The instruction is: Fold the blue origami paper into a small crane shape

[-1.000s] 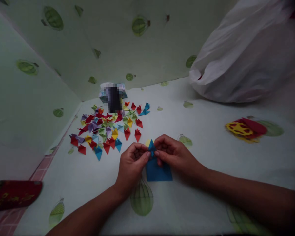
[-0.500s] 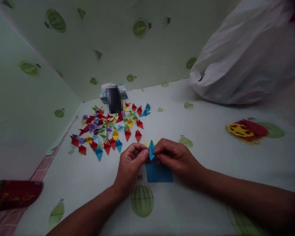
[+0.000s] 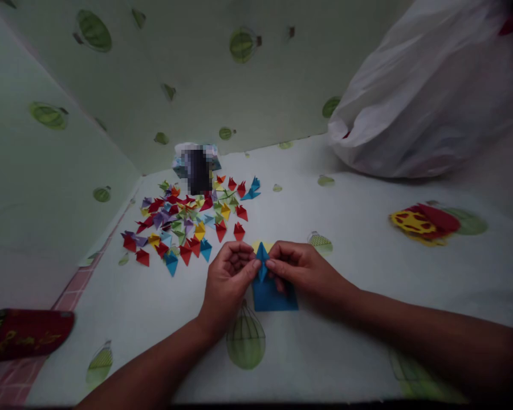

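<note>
A small folded blue paper is pinched between both hands, upright with a pointed top and bottom. My left hand grips its left side between thumb and fingers. On its right side, my right hand pinches it with the thumb in front. Under the hands a flat blue paper sheet lies on the white surface, with something yellow partly hidden behind them. Many folded paper pieces in red, blue, yellow, green and purple are spread to the left and beyond the hands.
A blurred dark object stands before a box at the back. At right are a large white plastic bag and a red and yellow item. A dark red object lies at the left edge.
The folded blue paper has turned a little and looks slimmer and darker. My right thumb now lies closer against it, and my left fingers have shifted slightly. The whole view has moved slightly.
</note>
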Tool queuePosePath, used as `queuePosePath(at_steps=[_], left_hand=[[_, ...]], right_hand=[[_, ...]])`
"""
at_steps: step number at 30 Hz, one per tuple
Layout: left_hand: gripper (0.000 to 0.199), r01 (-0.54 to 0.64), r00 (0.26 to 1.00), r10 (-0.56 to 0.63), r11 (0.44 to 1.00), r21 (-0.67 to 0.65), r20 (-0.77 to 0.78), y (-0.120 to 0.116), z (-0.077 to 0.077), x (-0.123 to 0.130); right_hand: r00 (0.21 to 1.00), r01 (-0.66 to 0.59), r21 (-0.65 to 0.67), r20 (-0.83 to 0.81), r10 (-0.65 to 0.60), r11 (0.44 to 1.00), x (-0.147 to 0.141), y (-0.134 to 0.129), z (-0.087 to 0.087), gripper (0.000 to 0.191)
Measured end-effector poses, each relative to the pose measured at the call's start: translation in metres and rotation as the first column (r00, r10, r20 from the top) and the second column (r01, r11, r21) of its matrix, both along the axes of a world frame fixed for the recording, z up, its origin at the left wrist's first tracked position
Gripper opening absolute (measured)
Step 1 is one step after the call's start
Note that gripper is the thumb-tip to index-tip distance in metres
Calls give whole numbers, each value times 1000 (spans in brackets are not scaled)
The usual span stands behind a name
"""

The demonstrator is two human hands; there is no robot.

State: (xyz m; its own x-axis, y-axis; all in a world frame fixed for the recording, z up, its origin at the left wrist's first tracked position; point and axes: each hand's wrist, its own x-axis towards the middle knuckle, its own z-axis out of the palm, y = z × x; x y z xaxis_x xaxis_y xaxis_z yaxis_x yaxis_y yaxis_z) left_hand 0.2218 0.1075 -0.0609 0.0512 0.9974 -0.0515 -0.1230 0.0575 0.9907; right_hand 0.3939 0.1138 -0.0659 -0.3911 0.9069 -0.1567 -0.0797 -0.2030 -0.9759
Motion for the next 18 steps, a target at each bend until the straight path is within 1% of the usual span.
queuePosePath(at_steps=[2,4,7,9,13,15,18], left_hand=[[24,52,999,-51,997,-59,9,0,-2,-1],[20,117,993,-119,985,-131,-15,0,-2,-2],[24,154,984,-168,971,-184,-65,1,-3,-4],[24,161,984,-173,970,-180,-50,1,-4,-4],[22,197,980,-195,967,-162,31,1,-7,-4],[24,200,980,-197,967,-156,34,1,-8,-5],[26,171,985,-173,975,-142,-1,1,-8,-5]], right_hand=[[999,36,26,12,-36,999,0,-1,1,32],[998,68,51,14,-69,996,0,-2,3,31],[997,79,72,2,-80,994,-1,-3,4,31],[997,71,65,-18,-70,995,-1,-2,3,32],[998,45,22,-43,-44,999,-2,-1,0,33],[999,28,0,-45,-28,1000,-2,-2,0,34],[997,10,-16,-77,-11,1000,-2,-2,2,36]])
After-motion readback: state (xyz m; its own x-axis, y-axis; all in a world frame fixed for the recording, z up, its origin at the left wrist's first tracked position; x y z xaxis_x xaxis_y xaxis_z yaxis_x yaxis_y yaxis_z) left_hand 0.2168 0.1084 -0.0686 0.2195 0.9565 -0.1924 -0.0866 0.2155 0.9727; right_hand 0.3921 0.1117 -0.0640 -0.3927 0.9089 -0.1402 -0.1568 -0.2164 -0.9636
